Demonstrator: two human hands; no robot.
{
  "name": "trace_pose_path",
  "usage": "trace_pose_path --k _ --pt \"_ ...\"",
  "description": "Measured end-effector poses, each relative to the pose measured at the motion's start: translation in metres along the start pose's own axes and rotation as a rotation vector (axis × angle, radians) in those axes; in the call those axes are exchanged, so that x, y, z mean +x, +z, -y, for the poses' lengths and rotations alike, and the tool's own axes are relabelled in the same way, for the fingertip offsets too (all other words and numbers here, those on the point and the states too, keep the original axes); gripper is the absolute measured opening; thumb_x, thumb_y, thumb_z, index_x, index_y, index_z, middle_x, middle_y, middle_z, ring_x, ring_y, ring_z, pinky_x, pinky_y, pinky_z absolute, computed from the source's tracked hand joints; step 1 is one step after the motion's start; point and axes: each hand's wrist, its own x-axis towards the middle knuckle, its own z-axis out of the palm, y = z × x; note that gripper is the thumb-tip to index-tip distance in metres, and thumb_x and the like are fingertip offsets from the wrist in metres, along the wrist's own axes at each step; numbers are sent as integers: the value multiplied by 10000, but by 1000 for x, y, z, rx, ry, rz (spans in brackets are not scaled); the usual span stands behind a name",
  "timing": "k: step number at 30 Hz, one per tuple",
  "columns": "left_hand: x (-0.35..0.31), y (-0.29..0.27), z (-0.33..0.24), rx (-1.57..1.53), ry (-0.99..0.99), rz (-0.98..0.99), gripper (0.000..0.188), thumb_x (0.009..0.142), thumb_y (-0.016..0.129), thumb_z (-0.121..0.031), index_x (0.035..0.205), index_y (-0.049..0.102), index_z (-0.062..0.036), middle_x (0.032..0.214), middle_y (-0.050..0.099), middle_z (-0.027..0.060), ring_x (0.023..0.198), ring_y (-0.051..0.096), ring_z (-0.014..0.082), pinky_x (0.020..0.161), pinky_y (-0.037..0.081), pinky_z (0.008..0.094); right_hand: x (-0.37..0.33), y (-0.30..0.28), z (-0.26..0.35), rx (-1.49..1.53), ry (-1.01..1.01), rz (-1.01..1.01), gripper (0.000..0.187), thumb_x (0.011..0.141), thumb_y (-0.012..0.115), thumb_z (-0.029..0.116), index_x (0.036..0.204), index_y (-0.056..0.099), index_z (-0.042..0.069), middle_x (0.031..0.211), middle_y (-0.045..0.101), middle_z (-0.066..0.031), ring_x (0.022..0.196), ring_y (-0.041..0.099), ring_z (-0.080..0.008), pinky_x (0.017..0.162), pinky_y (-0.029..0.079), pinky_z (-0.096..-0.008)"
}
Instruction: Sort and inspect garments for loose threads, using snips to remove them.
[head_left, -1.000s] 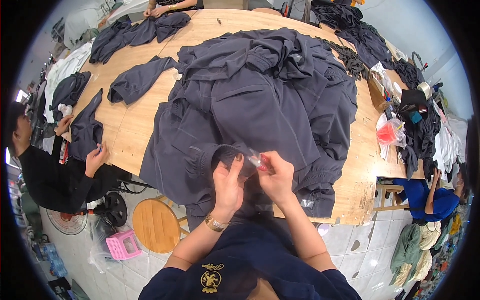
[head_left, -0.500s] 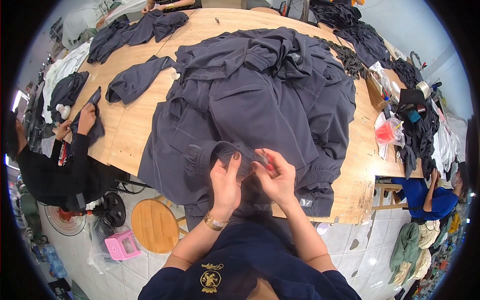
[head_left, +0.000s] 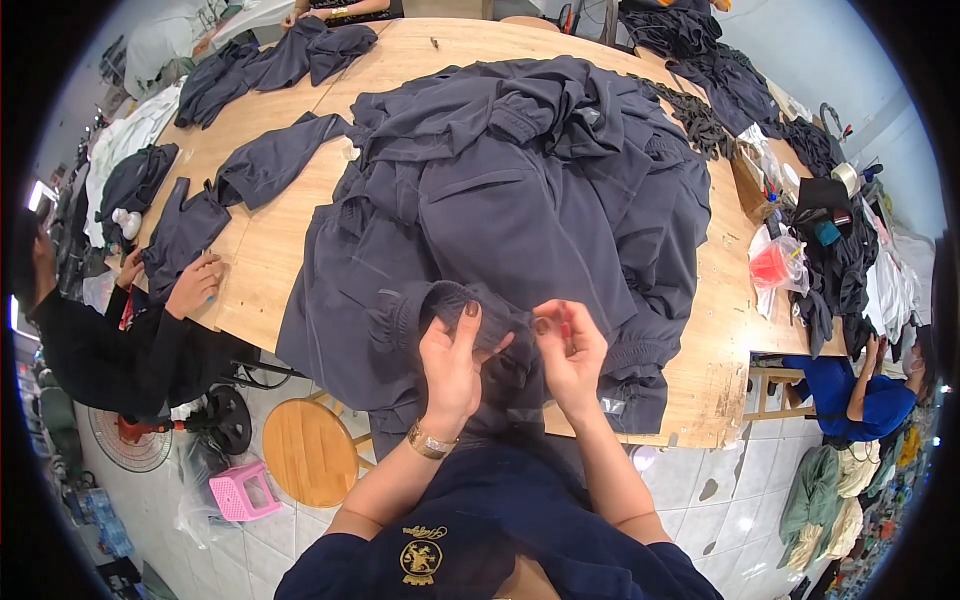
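A big heap of dark grey garments (head_left: 520, 190) covers the middle of a wooden table (head_left: 270, 250). At the near edge my left hand (head_left: 452, 365) pinches the ribbed cuff (head_left: 470, 310) of one grey garment, thumb and fingers closed on the fabric. My right hand (head_left: 570, 350) is just to the right of it, fingers closed on the same cuff and on a small red object (head_left: 563, 322) that I cannot identify. A gold watch sits on my left wrist.
A person in black at the left rests a hand (head_left: 192, 285) on grey cloth pieces. Another person in blue (head_left: 855, 395) sits at the right. A round wooden stool (head_left: 310, 450) and a pink stool (head_left: 240, 490) stand below the table. A red bag (head_left: 775, 265) lies at the right edge.
My hands stay on the cuff, shifting slightly as they work it. The person at the left has moved a hand from lower down up onto the cloth at the table's edge.
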Motion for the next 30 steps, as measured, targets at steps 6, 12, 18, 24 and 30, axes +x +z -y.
trace_pose_path --k 6,12,18,24,30 --pt "0 -4 13 33 66 3 177 952 541 -201 1009 554 -34 929 638 54 791 631 124 692 553 270 5 10 -14 -258 -143 53 177 846 625 -2 1022 619 -19 855 662 -31 745 578 -42 604 453 -184" --pt "-1 -10 15 -2 74 43 147 932 575 -159 983 560 -22 915 629 39 791 609 94 706 531 251 8 14 -7 -669 -648 41 271 649 641 -15 912 624 48 652 579 -27 512 542 -189 481 372 -287" --pt "1 -9 5 -50 3 55 173 904 619 -160 948 578 2 916 632 52 843 622 120 782 553 312 -3 8 -11 -593 -700 160 318 599 664 -1 909 619 55 636 572 -22 521 555 -176 486 392 -279" --pt "1 -3 -3 -87 -17 48 181 920 593 -186 980 593 -16 936 641 52 857 636 153 804 553 342 -9 -2 -11 -446 -303 61 230 726 739 141 843 592 7 681 567 -103 543 555 -259 504 438 -332" --pt "0 -1 0 -34 14 10 183 957 523 -195 976 585 -24 918 661 70 804 653 140 717 561 288 -6 -9 -15 -645 -337 90 219 771 726 163 772 579 1 631 539 -116 515 540 -231 491 417 -298"
